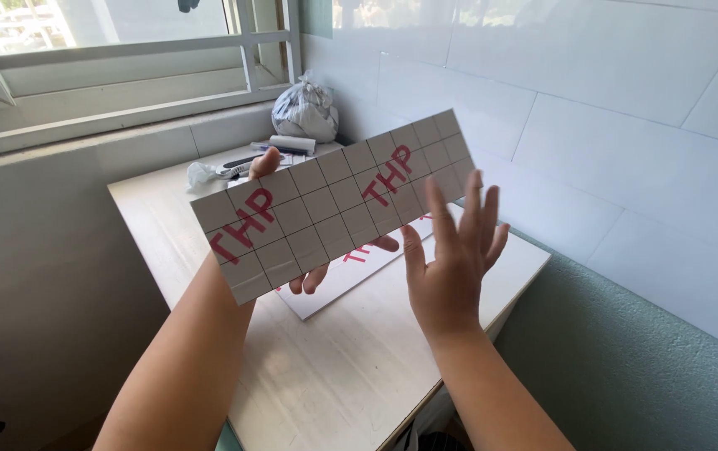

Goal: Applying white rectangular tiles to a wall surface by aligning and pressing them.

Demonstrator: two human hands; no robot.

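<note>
**Inspector:** Starting with the panel (pixel 334 205): a long grey strip marked in a square grid with red lettering, held in the air above the pale table (pixel 325 376), tilted so its right end sits higher and nearer the tiled wall (pixel 609 125).

**Clerk:** Which hand carries it?

**Inspector:** The left hand (pixel 309 250). It grips from behind: the thumb tip (pixel 265 161) shows over the top edge, and the fingertips (pixel 315 278) curl out under the bottom edge. Closed on the panel, then. The forearm rises from lower left, mostly hidden behind the strip at the wrist.

**Clerk:** And the right hand?

**Inspector:** The right hand (pixel 451 259) is spread wide, fingers straight and apart, palm turned toward the panel. Its fingertips overlap the panel's lower right corner in view; whether they touch it I cannot tell. It holds nothing.

**Clerk:** Beneath?

**Inspector:** A second white sheet (pixel 350 276) with red marks lies flat on the table, directly under the raised panel. At the far end, by the window (pixel 108 50), sit a knotted plastic bag (pixel 304 110) and some small items too blurred to identify
</note>
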